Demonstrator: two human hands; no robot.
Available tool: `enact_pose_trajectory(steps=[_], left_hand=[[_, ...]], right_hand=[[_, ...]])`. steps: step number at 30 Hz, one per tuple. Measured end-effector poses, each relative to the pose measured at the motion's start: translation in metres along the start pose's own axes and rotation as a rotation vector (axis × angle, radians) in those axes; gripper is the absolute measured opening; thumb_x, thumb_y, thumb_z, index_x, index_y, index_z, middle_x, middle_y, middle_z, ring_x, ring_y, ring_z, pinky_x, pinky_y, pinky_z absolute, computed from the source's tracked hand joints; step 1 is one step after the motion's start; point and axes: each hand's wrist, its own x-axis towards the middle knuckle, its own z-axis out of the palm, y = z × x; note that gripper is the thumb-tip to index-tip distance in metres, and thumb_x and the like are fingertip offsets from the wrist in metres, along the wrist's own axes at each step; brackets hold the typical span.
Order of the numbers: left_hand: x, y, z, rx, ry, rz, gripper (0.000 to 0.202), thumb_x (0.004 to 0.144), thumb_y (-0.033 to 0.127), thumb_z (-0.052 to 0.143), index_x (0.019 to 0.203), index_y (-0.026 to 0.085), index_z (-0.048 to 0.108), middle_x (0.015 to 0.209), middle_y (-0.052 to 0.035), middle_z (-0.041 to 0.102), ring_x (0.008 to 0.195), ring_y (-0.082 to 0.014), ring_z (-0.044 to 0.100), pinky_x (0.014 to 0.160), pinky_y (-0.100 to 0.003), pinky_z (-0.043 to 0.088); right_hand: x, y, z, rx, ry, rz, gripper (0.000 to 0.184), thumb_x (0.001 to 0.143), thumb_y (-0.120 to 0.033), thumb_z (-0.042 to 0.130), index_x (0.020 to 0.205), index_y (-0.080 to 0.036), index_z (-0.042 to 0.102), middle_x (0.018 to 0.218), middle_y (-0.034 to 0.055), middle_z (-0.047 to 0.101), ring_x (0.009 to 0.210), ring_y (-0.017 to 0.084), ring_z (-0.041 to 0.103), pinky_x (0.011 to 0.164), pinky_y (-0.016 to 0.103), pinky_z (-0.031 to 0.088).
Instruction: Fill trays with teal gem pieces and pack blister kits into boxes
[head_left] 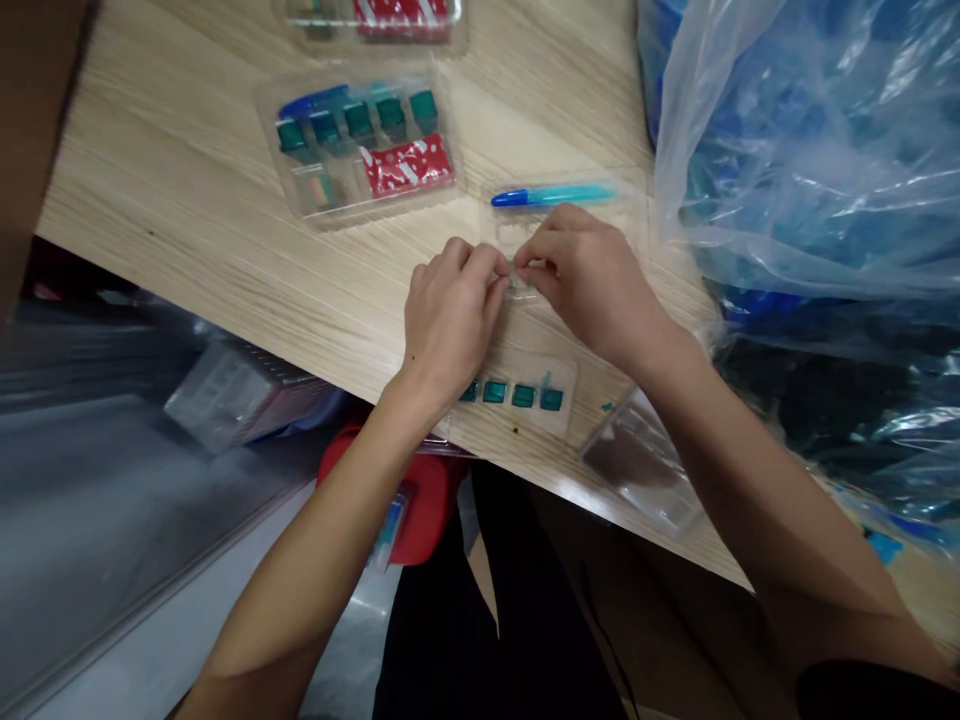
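Note:
My left hand (454, 310) and my right hand (585, 280) meet over a clear plastic tray (634, 200), their fingertips nearly touching. Both are closed in a pinch at a tiny item that I cannot make out. In the tray's upper part lies a blue pen-like piece (555, 195) with a dark blue end and a lighter shaft. Just below the hands sits a clear tray half (566, 375) with a row of several teal square pieces (523, 396), partly hidden by my left wrist. An empty-looking clear plastic case (637, 460) lies beside my right forearm.
A filled clear pack (360, 140) with teal squares and a red patterned packet lies at upper left, another pack (375, 20) behind it. Large plastic bags (810, 180) of blue pieces crowd the right. A red stool-like object (424, 510) stands below the table edge.

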Motion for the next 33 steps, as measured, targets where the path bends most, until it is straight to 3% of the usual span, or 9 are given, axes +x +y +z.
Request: enact_pose_trajectory(steps=[6,12,18,20,24,25,28,30,33], left_hand=[[-0.015,0.001,-0.026,-0.05,0.023,-0.02,0.016,0.089,0.017,0.054,0.097,0.025,0.065,0.096,-0.0024,0.061,0.093,-0.0185,0.059,0.088,-0.034,0.046],[-0.077,-0.005,-0.063,0.061,0.151,-0.2,0.015,0.092,0.025,0.054,0.1,0.024,0.067,0.096,-0.0006,0.066,0.087,-0.0152,0.062,0.082,-0.031,0.05],[-0.121,-0.003,-0.062,0.061,0.08,-0.339,0.015,0.092,0.026,0.052,0.101,0.025,0.065,0.101,-0.0016,0.068,0.099,-0.0172,0.062,0.09,-0.032,0.049],[-0.127,-0.002,-0.059,0.043,0.059,-0.362,0.017,0.093,0.027,0.052,0.104,0.025,0.065,0.103,-0.0022,0.067,0.1,-0.0171,0.062,0.091,-0.032,0.05],[-0.133,-0.002,-0.052,0.006,0.003,-0.412,0.025,0.091,0.033,0.055,0.111,0.023,0.064,0.105,-0.0034,0.065,0.096,-0.0171,0.063,0.091,-0.031,0.051],[-0.134,-0.004,-0.051,-0.001,-0.001,-0.417,0.027,0.09,0.033,0.056,0.113,0.023,0.064,0.105,-0.0038,0.064,0.095,-0.0173,0.063,0.091,-0.032,0.051],[-0.138,-0.008,-0.049,-0.024,-0.015,-0.421,0.03,0.089,0.034,0.056,0.116,0.023,0.064,0.107,-0.0048,0.063,0.096,-0.0181,0.064,0.091,-0.033,0.051],[-0.142,-0.008,-0.051,-0.041,-0.036,-0.437,0.031,0.089,0.035,0.055,0.116,0.023,0.063,0.106,-0.0047,0.064,0.095,-0.0185,0.064,0.089,-0.033,0.052],[-0.145,-0.001,-0.058,-0.077,-0.04,-0.495,0.032,0.087,0.039,0.057,0.114,0.023,0.064,0.101,-0.0044,0.067,0.093,-0.0192,0.065,0.085,-0.032,0.053]], right_hand=[[-0.003,-0.005,-0.003,-0.138,-0.089,0.007,0.02,0.092,-0.019,0.053,0.104,-0.016,0.069,0.115,0.0131,0.059,0.102,0.026,0.059,0.086,0.038,0.044],[-0.007,-0.01,-0.001,-0.262,-0.126,-0.038,0.024,0.095,-0.02,0.049,0.099,-0.017,0.073,0.114,0.014,0.061,0.113,0.032,0.054,0.092,0.047,0.04],[-0.003,-0.009,0.007,-0.157,-0.008,-0.102,0.026,0.094,-0.016,0.047,0.081,-0.019,0.07,0.108,0.0104,0.063,0.113,0.032,0.053,0.095,0.051,0.038],[-0.008,-0.011,0.001,-0.179,-0.007,-0.118,0.026,0.094,-0.015,0.044,0.092,-0.019,0.07,0.114,0.0132,0.062,0.115,0.034,0.052,0.096,0.052,0.036],[-0.05,-0.012,-0.016,-0.097,0.105,0.012,0.032,0.098,-0.028,0.04,0.122,-0.02,0.059,0.115,0.0166,0.061,0.103,0.029,0.059,0.085,0.043,0.043],[-0.065,-0.011,-0.017,-0.064,0.148,0.08,0.029,0.098,-0.031,0.038,0.111,-0.021,0.062,0.101,0.0145,0.064,0.092,0.028,0.061,0.078,0.042,0.044],[-0.106,-0.008,-0.009,0.002,-0.052,0.218,0.025,0.095,-0.031,0.044,0.08,-0.022,0.062,0.073,0.0104,0.063,0.065,0.025,0.058,0.059,0.039,0.042],[-0.123,-0.01,0.001,0.054,-0.135,0.276,0.019,0.094,-0.027,0.047,0.086,-0.019,0.062,0.081,0.0106,0.065,0.069,0.025,0.061,0.062,0.038,0.045],[-0.131,-0.02,0.009,0.229,-0.02,0.289,0.026,0.093,-0.027,0.05,0.116,-0.018,0.058,0.097,0.0101,0.066,0.077,0.022,0.064,0.069,0.037,0.051]])
